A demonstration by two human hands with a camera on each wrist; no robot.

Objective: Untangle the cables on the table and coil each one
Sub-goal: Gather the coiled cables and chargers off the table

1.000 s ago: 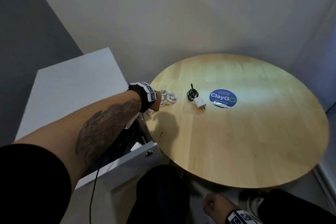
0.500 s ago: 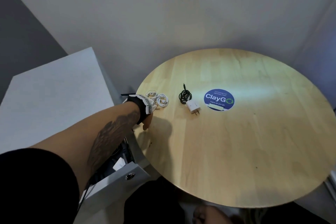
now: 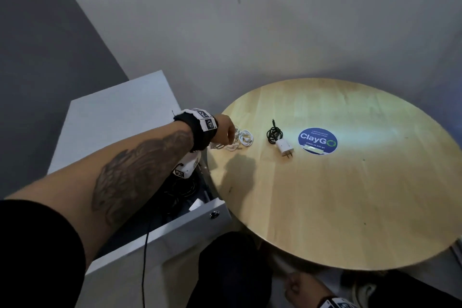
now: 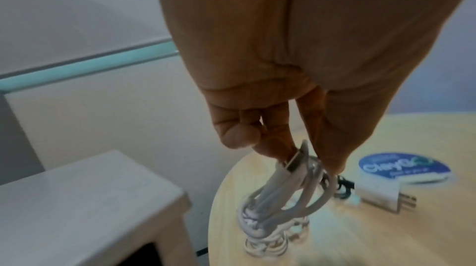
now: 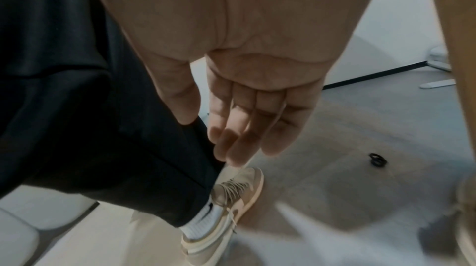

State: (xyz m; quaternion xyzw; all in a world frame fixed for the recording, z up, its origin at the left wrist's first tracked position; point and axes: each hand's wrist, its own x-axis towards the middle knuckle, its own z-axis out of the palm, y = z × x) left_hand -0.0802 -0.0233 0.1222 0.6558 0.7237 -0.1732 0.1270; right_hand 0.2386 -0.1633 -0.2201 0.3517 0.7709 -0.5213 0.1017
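Observation:
A bundle of white cables (image 3: 241, 141) (image 4: 280, 205) lies at the left edge of the round wooden table (image 3: 350, 207). My left hand (image 3: 226, 131) (image 4: 283, 144) hangs over it and pinches a white cable end between thumb and fingers. To its right lies a small coiled black cable (image 3: 273, 132) (image 4: 343, 187) joined to a white plug adapter (image 3: 284, 147) (image 4: 383, 197). My right hand (image 3: 297, 287) (image 5: 239, 128) hangs below the table edge beside my leg, fingers relaxed, holding nothing.
A white cabinet (image 3: 112, 127) stands left of the table, its drawer (image 3: 190, 222) pulled out with dark cables inside. A blue round sticker (image 3: 317, 141) is stuck on the tabletop. A small black ring (image 5: 377, 160) lies on the floor near my shoes.
My left hand rose from the table's left edge and came over the white cable bundle, now pinching it. The head view shifted; the right hand stayed low.

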